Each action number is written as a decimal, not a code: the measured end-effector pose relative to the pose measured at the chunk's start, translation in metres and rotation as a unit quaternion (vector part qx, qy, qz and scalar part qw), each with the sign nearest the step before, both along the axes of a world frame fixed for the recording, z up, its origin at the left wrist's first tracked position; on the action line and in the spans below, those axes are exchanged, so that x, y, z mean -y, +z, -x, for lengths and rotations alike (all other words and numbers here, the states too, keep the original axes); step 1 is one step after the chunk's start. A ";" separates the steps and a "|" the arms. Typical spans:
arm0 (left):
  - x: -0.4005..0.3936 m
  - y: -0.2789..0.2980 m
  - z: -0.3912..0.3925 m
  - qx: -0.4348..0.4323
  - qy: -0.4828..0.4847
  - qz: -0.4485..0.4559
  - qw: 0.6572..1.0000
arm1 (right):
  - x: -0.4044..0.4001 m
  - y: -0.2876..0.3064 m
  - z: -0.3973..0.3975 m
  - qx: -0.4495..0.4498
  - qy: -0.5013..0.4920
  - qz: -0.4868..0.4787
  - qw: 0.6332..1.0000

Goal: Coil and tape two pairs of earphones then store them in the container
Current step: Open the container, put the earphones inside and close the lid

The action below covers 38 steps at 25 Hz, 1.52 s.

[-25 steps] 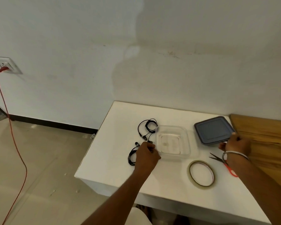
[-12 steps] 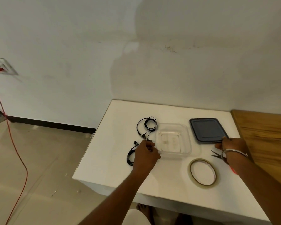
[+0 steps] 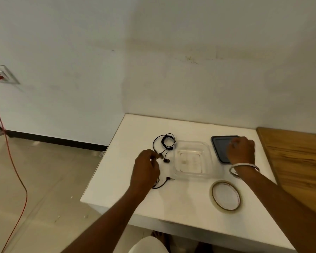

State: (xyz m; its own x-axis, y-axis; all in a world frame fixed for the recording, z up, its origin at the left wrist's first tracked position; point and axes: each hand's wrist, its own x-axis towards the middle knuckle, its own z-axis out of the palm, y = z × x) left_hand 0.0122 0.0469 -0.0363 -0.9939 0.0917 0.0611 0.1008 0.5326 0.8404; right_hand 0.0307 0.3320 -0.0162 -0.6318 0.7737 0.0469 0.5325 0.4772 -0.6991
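Two black wired earphone sets (image 3: 165, 143) on white counter (image 3: 186, 201); left hand (image 3: 146, 168) pinches one earbud; right hand (image 3: 242, 149) curled, grip unclear, atop one dark lid (image 3: 219, 146); one clear container (image 3: 206, 159), one tape roll (image 3: 226, 195).

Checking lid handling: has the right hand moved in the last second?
Yes. The right hand went from beside the scissors up onto the dark lid, away from the tape roll.

Soft even indoor light, no strong glare, pale wall (image 3: 171, 70) with a slightly darker patch, faint shadows under the arms on the white table (image 3: 181, 207), wide-angle bending at the edges, right hand (image 3: 242, 148) slightly motion-blurred
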 end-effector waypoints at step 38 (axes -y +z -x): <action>0.047 0.010 0.038 -0.010 -0.111 0.188 0.976 | 0.110 0.040 0.107 -0.014 0.292 0.020 0.956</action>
State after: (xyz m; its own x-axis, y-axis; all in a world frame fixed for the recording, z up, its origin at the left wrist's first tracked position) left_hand -0.0253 -0.0002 -0.0262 -0.9460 0.3243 0.0000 0.2626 0.7659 0.5869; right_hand -0.0767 0.2218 0.0235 -0.9555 0.2913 0.0473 0.1649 0.6598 -0.7331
